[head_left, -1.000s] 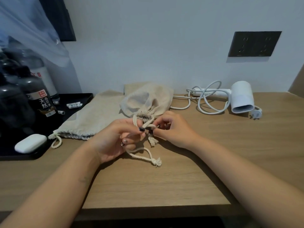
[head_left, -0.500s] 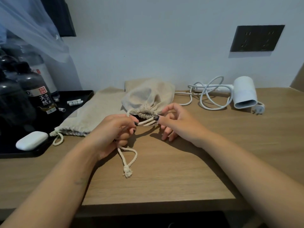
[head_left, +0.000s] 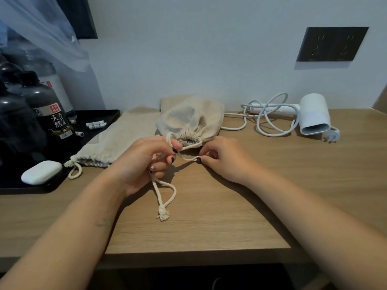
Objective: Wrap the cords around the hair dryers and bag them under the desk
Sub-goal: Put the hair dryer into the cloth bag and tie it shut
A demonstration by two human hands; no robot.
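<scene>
drawstring [head_left: 189,152] runs taut between both hands in front of the filled bag [head_left: 192,120] on the desk [head_left: 230,216]: left hand [head_left: 144,162] grips it, its knotted end trailing below, right hand [head_left: 222,159] pinches it, seemingly between thumb and forefinger. second bag [head_left: 117,141] lies flat at left. white hair dryer [head_left: 313,117] sits far right, cord [head_left: 270,118] loose.

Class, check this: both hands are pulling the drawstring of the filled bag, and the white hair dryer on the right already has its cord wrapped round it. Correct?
Not quite. In the head view the white hair dryer has its cord lying in loose loops on the desk beside it, not wrapped. The left hand and right hand do pinch the filled bag's drawstring.
</scene>
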